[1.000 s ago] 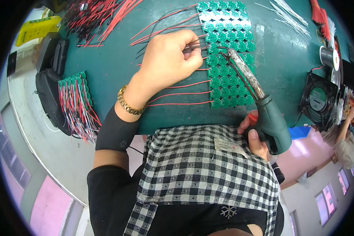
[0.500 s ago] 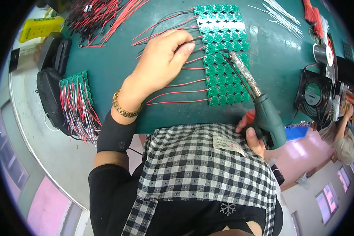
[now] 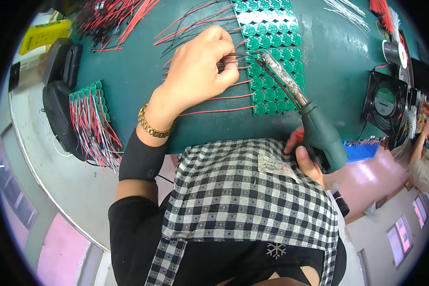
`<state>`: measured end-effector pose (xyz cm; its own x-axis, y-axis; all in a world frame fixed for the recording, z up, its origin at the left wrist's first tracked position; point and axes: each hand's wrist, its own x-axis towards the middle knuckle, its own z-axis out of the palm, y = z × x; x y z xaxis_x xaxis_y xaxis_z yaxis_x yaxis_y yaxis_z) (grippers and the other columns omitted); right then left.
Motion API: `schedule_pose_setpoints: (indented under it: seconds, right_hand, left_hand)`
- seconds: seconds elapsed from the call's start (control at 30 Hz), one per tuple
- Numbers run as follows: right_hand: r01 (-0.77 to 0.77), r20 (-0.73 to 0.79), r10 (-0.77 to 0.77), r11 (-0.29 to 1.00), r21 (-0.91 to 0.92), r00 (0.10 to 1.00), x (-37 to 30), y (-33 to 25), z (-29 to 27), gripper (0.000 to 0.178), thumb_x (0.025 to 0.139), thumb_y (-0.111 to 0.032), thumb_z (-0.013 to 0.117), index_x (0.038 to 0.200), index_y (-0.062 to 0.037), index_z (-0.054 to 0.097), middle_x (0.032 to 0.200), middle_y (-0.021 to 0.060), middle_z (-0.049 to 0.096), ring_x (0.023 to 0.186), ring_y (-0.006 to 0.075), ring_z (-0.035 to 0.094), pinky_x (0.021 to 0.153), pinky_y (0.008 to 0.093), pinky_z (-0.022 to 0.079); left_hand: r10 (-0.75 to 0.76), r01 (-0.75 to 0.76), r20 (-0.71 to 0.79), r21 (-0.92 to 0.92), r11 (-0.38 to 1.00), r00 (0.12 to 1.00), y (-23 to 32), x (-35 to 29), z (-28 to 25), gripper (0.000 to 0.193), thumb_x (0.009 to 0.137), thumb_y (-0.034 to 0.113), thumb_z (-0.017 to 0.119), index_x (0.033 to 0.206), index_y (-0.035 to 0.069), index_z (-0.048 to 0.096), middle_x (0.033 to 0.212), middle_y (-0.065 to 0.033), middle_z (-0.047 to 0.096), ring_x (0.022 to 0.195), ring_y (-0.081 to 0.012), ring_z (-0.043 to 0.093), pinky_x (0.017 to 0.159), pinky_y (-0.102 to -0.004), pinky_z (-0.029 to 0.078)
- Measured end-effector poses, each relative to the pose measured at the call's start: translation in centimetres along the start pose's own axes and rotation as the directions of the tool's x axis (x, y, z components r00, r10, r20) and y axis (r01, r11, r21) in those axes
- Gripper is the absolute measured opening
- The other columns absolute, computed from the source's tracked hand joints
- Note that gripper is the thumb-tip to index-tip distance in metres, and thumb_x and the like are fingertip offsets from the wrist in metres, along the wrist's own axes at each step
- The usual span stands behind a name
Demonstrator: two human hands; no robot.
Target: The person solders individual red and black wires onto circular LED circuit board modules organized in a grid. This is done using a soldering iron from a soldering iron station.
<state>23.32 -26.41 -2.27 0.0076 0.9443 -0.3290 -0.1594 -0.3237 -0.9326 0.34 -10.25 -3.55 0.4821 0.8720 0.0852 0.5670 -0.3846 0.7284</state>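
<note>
My left hand pinches thin black wires between thumb and fingertips, beside the left edge of a panel of round green circuit boards. One black wire reaches from the pinch to the panel. My right hand grips a dark green soldering gun, its fingers partly hidden behind the handle. The gun's stained metal barrel points up and left, its tip at the end of the black wire over the boards. Red wires run leftward from the panel's left edge, some beneath my left hand.
Loose red and black wires lie at the far left. A wired board panel rests at the table's left edge beside a black case. White wires, a wire spool and a black fan are at right. Another person works beyond.
My left hand has moved nearer along the panel and right, bringing the black wire over the boards. The soldering gun's tip has shifted left to meet it. The whole view has shifted slightly.
</note>
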Motion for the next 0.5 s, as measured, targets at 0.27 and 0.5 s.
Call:
schedule_pose_setpoints:
  seconds: [0.27,0.5]
  right_hand:
    - [0.055,0.092,-0.046,0.993,-0.107,0.995,0.9,-0.3,-1.0,0.016,0.08,-0.011,0.063,0.092,-0.0016,0.058,0.078,0.0064,0.058,0.066,0.0157,0.056,0.06,0.0294,0.046]
    - [0.121,0.094,-0.104,0.974,-0.19,0.99,1.2,-0.1,-0.8,0.009,0.08,-0.008,0.062,0.086,-0.0019,0.06,0.076,0.0064,0.059,0.066,0.0172,0.056,0.06,0.0307,0.045]
  left_hand:
    - [0.062,-0.065,0.029,0.12,0.991,0.998,0.0,0.4,0.3,0.009,0.068,0.004,0.058,0.075,0.001,0.053,0.083,-0.006,0.053,0.062,-0.0179,0.055,0.058,-0.0286,0.046]
    - [0.061,-0.064,0.025,0.14,0.988,0.998,-0.3,0.5,0.9,0.009,0.069,0.005,0.058,0.075,0.001,0.053,0.084,-0.0056,0.053,0.063,-0.0188,0.055,0.058,-0.0297,0.046]
